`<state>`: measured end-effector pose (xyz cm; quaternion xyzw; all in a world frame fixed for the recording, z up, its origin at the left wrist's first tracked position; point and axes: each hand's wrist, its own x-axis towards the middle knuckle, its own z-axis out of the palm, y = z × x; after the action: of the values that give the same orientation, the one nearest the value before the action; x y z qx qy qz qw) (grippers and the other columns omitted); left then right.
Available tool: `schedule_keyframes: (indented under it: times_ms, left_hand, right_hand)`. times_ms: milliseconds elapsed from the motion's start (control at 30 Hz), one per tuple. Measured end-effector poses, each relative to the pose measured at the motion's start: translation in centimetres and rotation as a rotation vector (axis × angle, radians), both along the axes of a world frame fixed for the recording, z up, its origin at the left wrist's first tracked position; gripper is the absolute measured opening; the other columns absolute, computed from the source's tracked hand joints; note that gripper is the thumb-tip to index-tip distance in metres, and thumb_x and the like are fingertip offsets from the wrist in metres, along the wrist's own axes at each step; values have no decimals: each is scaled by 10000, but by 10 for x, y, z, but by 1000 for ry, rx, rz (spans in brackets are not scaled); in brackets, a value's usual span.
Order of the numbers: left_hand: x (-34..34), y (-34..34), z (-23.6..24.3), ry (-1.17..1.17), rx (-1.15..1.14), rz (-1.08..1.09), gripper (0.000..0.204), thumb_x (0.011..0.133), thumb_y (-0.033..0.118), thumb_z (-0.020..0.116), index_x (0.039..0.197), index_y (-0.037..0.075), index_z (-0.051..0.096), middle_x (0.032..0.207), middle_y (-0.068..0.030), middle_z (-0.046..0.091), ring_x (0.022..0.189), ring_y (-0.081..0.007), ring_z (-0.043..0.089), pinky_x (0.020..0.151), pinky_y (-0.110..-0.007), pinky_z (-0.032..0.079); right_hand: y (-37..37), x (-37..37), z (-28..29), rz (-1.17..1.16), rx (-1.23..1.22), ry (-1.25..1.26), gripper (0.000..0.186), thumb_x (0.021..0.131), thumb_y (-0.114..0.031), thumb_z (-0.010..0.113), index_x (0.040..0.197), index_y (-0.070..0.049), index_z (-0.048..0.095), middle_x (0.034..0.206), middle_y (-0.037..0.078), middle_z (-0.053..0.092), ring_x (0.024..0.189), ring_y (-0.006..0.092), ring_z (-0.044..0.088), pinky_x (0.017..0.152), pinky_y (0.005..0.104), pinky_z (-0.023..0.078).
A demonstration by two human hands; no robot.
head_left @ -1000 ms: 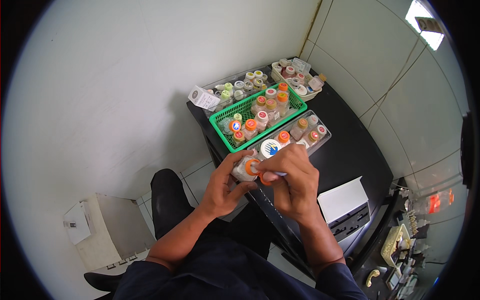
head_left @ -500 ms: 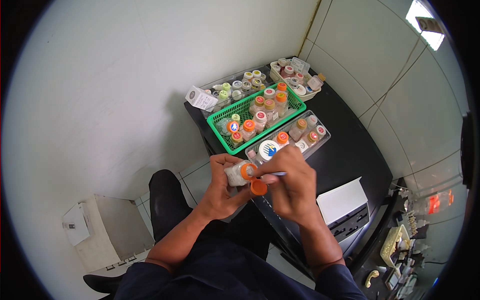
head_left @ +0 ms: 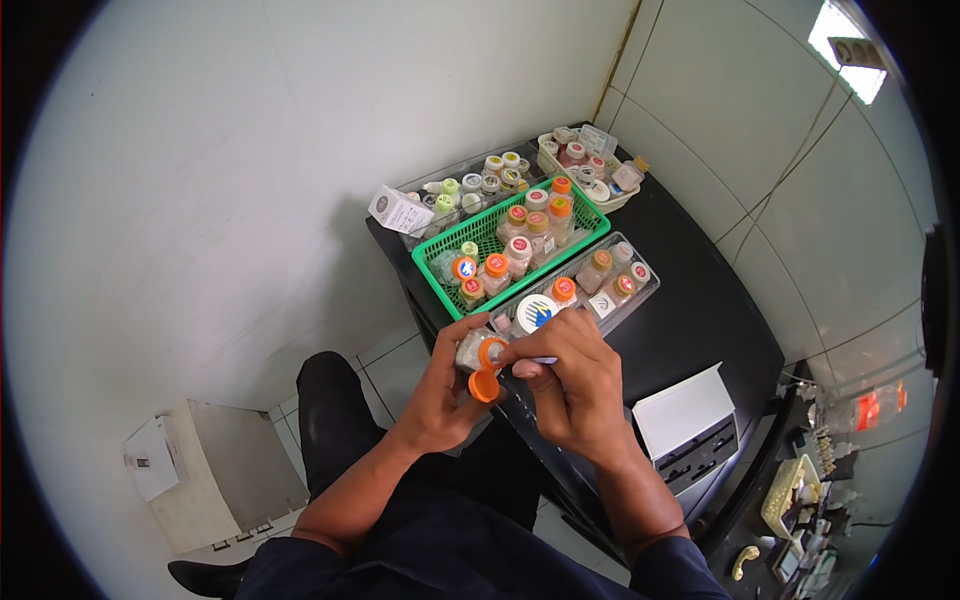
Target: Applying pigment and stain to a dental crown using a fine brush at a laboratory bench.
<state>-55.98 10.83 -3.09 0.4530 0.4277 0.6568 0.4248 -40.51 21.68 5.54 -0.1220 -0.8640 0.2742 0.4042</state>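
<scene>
A small lab or workroom corner, likely dental or craft supply storage. Plain white wall, pale tiled floor. Dark worktable (head_left: 700, 310) packed with sorted stock: green plastic basket (head_left: 580, 236) full of small jars with orange lids, clear trays (head_left: 640, 292) of more capped bottles beside it, a further tray of little pots against the wall. White box-shaped device (head_left: 690, 415) at the table edge. Cluttered shelf of tools at far right.
</scene>
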Motion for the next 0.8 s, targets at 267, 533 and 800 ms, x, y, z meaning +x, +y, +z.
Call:
schedule_keyframes:
  times_ms: [267, 533, 800]
  left_hand:
    - [2, 4, -17, 306, -49, 196, 723, 931, 99, 898, 1384, 43, 337, 1196, -104, 617, 1065, -152, 659, 927, -331, 564]
    - [-4, 5, -26, 171, 3, 165, 732, 924, 270, 921, 1304, 77, 326, 1187, -124, 639, 1047, -153, 665, 911, -314, 568]
    - [-2, 4, -27, 344, 32, 276, 658, 953, 117, 874, 1339, 102, 342, 1208, -140, 636, 1080, -181, 662, 948, -341, 556]
  right_hand:
    - [0, 1, 7, 11, 123, -23, 186, 812, 8, 795, 969, -72, 737, 834, 47, 646, 770, 281, 569, 770, 396, 423]
    - [2, -5, -1, 16, 108, -1, 142, 822, 11, 761, 935, -72, 739, 821, 44, 663, 753, 278, 592, 785, 396, 445]
    - [-11, -4, 1, -48, 264, 64, 261, 721, -8, 793, 967, -82, 746, 865, 16, 670, 779, 240, 599, 807, 391, 438]
